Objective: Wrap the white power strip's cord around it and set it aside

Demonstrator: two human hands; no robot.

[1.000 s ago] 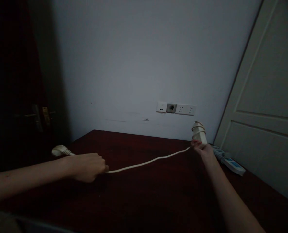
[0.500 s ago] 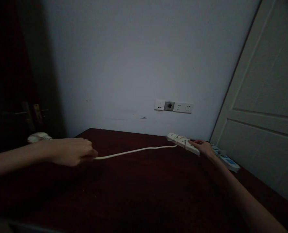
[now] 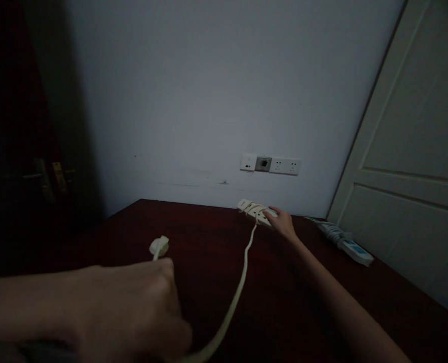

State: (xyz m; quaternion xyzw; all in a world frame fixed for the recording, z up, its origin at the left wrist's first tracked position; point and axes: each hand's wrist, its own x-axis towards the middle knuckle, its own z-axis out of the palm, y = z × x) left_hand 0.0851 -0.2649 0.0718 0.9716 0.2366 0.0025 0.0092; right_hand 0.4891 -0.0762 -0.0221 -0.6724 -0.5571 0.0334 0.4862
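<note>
1. A pale wall (image 3: 193, 91) is carrying a socket strip (image 3: 271, 165).
2. A dark red table (image 3: 303, 292) is standing against it.
3. A cream panelled door (image 3: 416, 166) is flanking the right.
4. Dim light is possibly hiding a dark door (image 3: 15, 151) on the left.

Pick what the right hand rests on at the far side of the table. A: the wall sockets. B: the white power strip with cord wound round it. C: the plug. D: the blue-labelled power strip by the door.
B: the right hand grips the white power strip, wound with its cord.

Power strip (image 3: 254, 212) cream plastic, smooth; cord (image 3: 236, 297) matt; table (image 3: 322, 302) dark polished wood.
</note>
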